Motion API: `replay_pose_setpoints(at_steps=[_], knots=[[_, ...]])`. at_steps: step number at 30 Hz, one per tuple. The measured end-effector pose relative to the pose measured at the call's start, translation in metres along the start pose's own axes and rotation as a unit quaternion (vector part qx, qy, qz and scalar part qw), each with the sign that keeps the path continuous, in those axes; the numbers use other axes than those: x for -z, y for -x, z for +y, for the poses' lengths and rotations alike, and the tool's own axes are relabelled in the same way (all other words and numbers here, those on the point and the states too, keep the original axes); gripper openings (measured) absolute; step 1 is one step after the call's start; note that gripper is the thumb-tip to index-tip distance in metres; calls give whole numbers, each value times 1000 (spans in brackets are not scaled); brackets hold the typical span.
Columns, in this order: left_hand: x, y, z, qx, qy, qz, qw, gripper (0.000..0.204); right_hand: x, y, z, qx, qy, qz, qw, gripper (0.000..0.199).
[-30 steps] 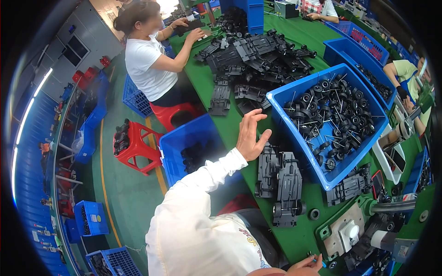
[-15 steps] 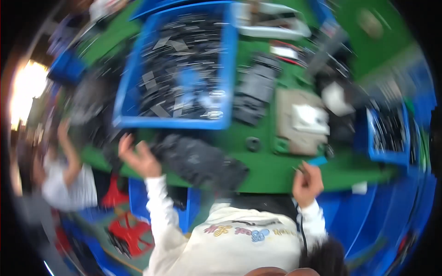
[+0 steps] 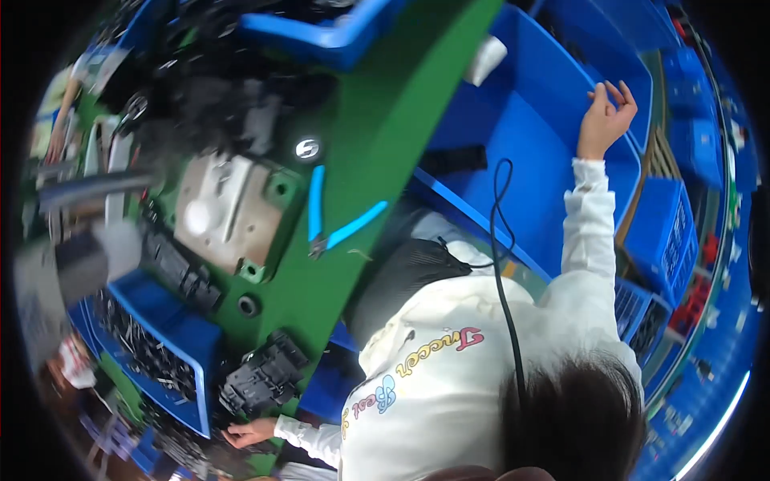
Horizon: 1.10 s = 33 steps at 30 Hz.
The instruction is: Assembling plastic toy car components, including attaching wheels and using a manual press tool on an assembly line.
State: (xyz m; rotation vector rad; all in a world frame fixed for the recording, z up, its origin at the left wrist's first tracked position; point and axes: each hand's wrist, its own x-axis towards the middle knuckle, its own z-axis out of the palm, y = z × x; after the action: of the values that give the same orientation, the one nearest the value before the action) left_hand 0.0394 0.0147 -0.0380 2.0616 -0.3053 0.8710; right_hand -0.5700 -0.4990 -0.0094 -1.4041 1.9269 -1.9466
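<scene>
Clearly the left hand [image 3: 250, 433] lies loose beside a black part [image 3: 265, 377]; the right hand [image 3: 605, 119] spreads empty over a blue bin [image 3: 529, 120]. That part looks light and stiff, best gripped by its sides.

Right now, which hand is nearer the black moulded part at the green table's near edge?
Left. The left hand lies just below the black moulded part, close but apart. The right hand is far off, over the big blue bin.

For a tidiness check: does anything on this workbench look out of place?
The blue-handled cutters lie splayed open right at the edge of the green table, one handle reaching its rim; they might slip off.
</scene>
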Motion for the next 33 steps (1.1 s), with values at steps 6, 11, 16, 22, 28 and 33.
replay_pose_setpoints(at_steps=[6,11,16,22,28,33], knots=[[2,-14,-9,13,-66,25,997,27,85,32,197,-6,237,22,971,25],[22,-58,2,-42,-87,76,992,29,-18,154,231,25,323,-490,809,67],[48,-105,56,-84,-292,-20,952,35,-38,258,316,216,354,-656,631,70],[-4,-113,116,-209,-137,-21,968,37,-31,189,338,-81,329,-550,763,67],[-86,-165,159,-145,-48,-309,939,30,30,5,193,-70,206,-204,955,60],[-176,-180,91,-194,-299,-476,804,37,9,38,-87,-32,-112,-412,904,68]])
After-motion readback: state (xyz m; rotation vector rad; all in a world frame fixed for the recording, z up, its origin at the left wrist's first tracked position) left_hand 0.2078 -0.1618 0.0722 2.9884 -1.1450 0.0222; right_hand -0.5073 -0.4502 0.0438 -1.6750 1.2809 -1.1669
